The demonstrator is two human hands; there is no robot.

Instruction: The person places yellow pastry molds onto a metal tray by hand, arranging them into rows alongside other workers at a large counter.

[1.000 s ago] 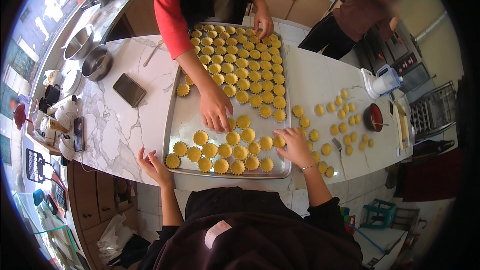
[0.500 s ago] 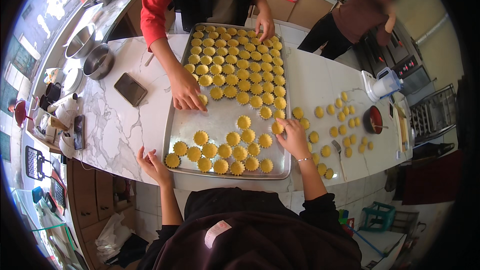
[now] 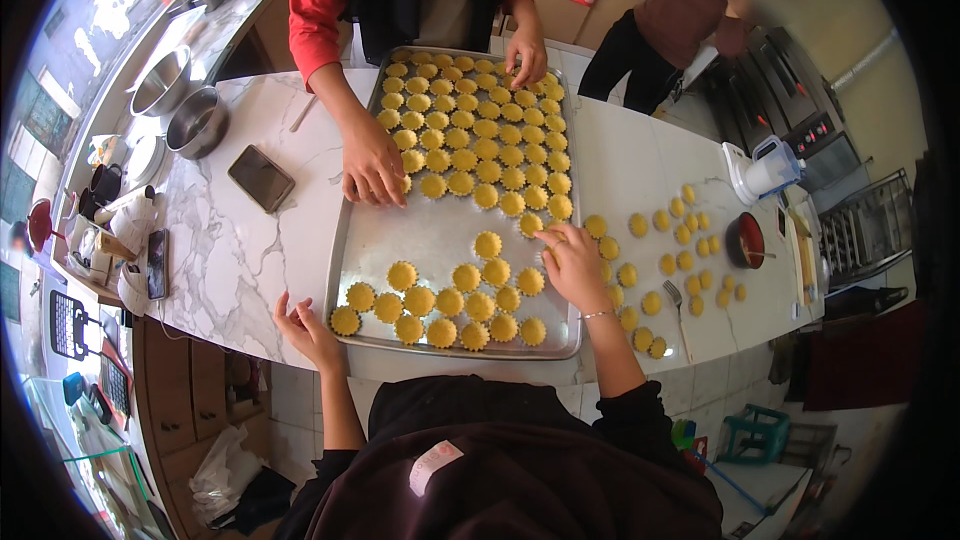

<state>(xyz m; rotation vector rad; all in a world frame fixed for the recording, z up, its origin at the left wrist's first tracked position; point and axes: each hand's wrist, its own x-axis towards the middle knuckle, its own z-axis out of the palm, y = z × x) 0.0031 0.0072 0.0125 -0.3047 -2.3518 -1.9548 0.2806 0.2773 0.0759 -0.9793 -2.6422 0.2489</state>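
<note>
A large metal tray (image 3: pixel 400 235) holds yellow fluted tart shells (image 3: pixel 420 300), packed in rows at the far end and loosely scattered near me. My right hand (image 3: pixel 563 258) is at the tray's right side, fingers pinched on a tart shell beside the packed rows, partly hidden by the fingers. My left hand (image 3: pixel 308 330) is raised open at the tray's near left corner, holding nothing. A co-worker in red sleeves has one hand (image 3: pixel 375 165) on a shell at the tray's left side and the other (image 3: pixel 528 55) over the far right rows.
Small yellow rounds (image 3: pixel 668 262), a fork (image 3: pixel 680 315), a red-lined bowl (image 3: pixel 745 238) and a pitcher on a scale (image 3: pixel 768 165) lie to the right. Left are a phone (image 3: pixel 261 179) and steel bowls (image 3: pixel 190 125). A second person (image 3: pixel 670 35) stands near an oven.
My right hand has moved up the tray toward the packed rows with a shell. The co-worker's lower hand has moved from mid-tray to the left side. The second person has shifted.
</note>
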